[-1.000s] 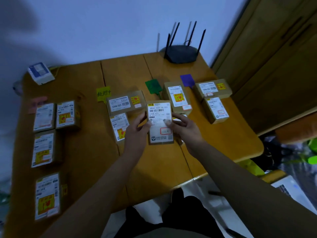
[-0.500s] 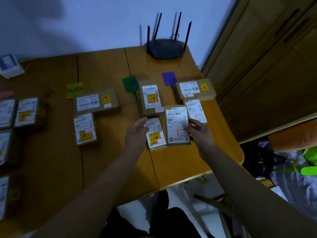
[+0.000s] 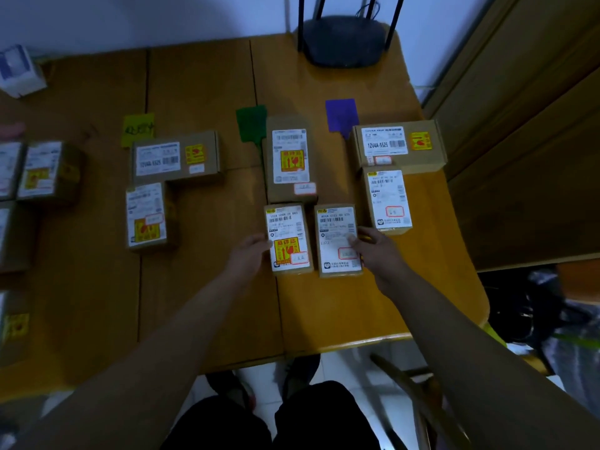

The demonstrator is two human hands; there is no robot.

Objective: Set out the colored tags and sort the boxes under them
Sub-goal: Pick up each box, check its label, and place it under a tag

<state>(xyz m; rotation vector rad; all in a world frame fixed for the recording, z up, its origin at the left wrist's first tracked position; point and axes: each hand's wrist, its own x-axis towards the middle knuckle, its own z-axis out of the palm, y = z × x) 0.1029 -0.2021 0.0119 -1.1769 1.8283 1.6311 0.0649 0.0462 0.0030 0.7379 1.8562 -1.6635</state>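
Bare table [image 3: 341,313] runs along the near edge and across the far middle. A lane lies free between the yellow-tag boxes [image 3: 175,157] and the green-tag boxes [image 3: 289,157]. Toward the right edge the purple-tag boxes [image 3: 396,144] crowd in, leaving narrow gaps. A router [image 3: 344,40] blocks the far right corner; a cabinet [image 3: 535,125] flanks the right edge.

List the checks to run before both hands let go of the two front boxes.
1. The plain-label box lies flat on the table: ok.
2. Its column is clear: not ok. It sits between the columns under the green tag and the purple tag.
3. The yellow-sticker box lines up below the green tag: ok.
4. The right hand touches the plain-label box's right edge: ok.
5. The left hand touches the yellow-sticker box's left edge: ok.
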